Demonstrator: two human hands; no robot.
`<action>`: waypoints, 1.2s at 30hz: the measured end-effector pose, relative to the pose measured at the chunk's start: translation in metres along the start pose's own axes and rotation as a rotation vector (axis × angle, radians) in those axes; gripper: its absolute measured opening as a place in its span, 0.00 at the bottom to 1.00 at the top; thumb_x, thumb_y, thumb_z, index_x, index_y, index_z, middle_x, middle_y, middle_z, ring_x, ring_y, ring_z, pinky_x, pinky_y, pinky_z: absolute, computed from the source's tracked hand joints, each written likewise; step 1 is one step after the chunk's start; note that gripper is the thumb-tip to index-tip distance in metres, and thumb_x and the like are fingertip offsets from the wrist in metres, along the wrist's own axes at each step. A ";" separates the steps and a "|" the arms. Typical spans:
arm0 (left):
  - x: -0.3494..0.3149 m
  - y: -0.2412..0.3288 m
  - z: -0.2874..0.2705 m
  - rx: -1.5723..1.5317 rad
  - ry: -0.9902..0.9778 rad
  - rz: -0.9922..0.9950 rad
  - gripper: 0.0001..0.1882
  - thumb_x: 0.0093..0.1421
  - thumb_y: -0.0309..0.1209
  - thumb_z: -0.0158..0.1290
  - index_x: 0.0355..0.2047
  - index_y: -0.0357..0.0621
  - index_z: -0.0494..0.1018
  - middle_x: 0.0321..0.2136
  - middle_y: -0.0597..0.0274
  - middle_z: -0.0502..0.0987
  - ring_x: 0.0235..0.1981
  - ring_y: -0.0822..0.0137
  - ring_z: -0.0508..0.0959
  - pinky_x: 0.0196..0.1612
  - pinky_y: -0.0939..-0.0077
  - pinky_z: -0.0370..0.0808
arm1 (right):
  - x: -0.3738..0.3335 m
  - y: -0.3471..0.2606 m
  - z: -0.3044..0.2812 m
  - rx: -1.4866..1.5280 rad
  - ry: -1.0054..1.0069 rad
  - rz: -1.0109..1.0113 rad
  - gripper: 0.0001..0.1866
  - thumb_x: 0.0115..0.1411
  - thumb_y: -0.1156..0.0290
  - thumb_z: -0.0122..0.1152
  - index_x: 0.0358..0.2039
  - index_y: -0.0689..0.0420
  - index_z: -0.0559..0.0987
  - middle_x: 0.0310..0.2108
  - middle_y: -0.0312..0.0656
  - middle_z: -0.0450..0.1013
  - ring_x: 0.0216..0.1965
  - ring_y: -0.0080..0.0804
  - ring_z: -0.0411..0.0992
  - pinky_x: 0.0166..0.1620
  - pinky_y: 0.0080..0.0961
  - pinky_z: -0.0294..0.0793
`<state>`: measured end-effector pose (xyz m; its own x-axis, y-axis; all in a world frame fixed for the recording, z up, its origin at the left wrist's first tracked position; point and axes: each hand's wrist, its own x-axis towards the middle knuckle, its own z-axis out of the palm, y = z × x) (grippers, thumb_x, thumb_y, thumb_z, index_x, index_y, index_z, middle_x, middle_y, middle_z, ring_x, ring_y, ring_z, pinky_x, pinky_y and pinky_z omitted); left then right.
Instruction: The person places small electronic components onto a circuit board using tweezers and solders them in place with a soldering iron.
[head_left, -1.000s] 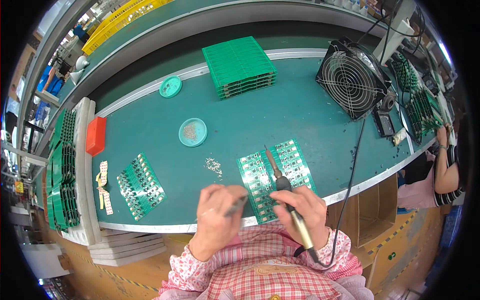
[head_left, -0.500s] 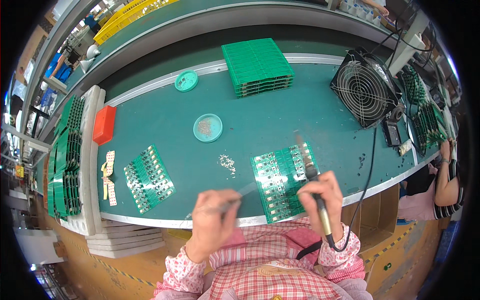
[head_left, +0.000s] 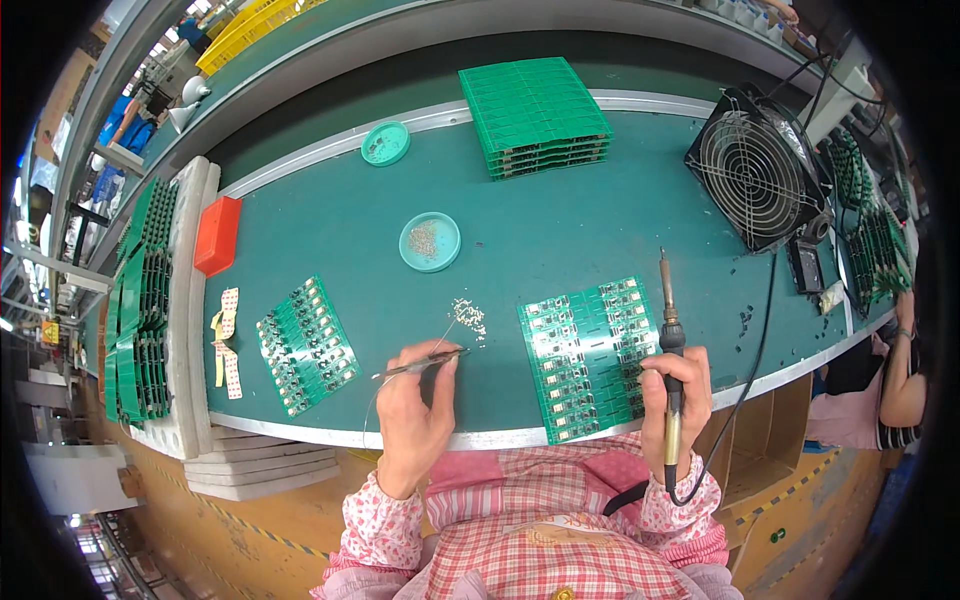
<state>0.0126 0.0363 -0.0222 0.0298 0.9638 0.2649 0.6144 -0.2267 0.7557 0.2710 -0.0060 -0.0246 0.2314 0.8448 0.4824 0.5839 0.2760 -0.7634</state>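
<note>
Left hand (head_left: pixel 412 415): While its thumb and fingers are pinched together, it grips a slim metal tool (head_left: pixel 420 364), tip toward the right; a thin wire (head_left: pixel 368 420) shows beside it.
Right hand (head_left: pixel 697 385): curled closed around a soldering iron (head_left: pixel 673 340), whose tip points away from the person.
Iron tip: past the near board's far right corner; whether it touches the counter (head_left: pixel 620 230), I cannot tell.
Near board: a green circuit board (head_left: pixel 585 365) lying flat on the counter, between the hands.
Loose parts: small pale pieces (head_left: pixel 468 318) scattered just beyond the metal tool.
Left side: a smaller populated board (head_left: pixel 305 345), patterned strips (head_left: pixel 227 345) and a red box (head_left: pixel 217 237).
Dishes: one turquoise dish (head_left: pixel 447 252) with tiny parts; another (head_left: pixel 402 133) farther back.
Far edge: a stack of green boards (head_left: pixel 535 100).
Right side: a black fan (head_left: pixel 750 175) with a wire grille.
</note>
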 end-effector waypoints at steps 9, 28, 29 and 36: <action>-0.001 -0.001 0.001 0.030 0.020 0.045 0.10 0.57 0.16 0.57 0.40 0.38 0.76 0.37 0.55 0.80 0.37 0.54 0.79 0.41 0.66 0.74 | -0.004 0.002 0.001 0.033 0.011 0.041 0.06 0.59 0.76 0.64 0.38 0.58 0.79 0.30 0.39 0.74 0.32 0.32 0.67 0.37 0.27 0.68; -0.007 0.026 0.022 -0.063 -0.125 0.176 0.09 0.60 0.14 0.54 0.41 0.34 0.73 0.37 0.53 0.80 0.38 0.63 0.82 0.43 0.74 0.78 | -0.013 0.004 0.002 0.210 0.128 0.123 0.11 0.57 0.79 0.66 0.40 0.58 0.77 0.33 0.43 0.76 0.29 0.32 0.71 0.31 0.26 0.70; -0.007 0.029 0.026 -0.088 -0.137 0.184 0.10 0.59 0.13 0.54 0.41 0.35 0.73 0.38 0.53 0.80 0.37 0.63 0.83 0.42 0.74 0.78 | -0.011 0.002 0.000 0.147 0.056 0.075 0.12 0.56 0.79 0.67 0.41 0.57 0.78 0.33 0.43 0.76 0.29 0.33 0.72 0.31 0.27 0.70; -0.005 0.030 0.034 -0.083 -0.145 0.184 0.10 0.59 0.13 0.55 0.41 0.35 0.74 0.38 0.53 0.80 0.37 0.62 0.83 0.41 0.74 0.79 | -0.004 -0.011 0.004 -0.228 -0.244 -0.158 0.31 0.48 0.66 0.76 0.55 0.52 0.77 0.38 0.44 0.71 0.37 0.41 0.72 0.41 0.35 0.72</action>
<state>0.0577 0.0297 -0.0211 0.2515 0.9139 0.3187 0.5216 -0.4054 0.7507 0.2604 -0.0103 -0.0201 -0.0518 0.8918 0.4494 0.7627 0.3258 -0.5587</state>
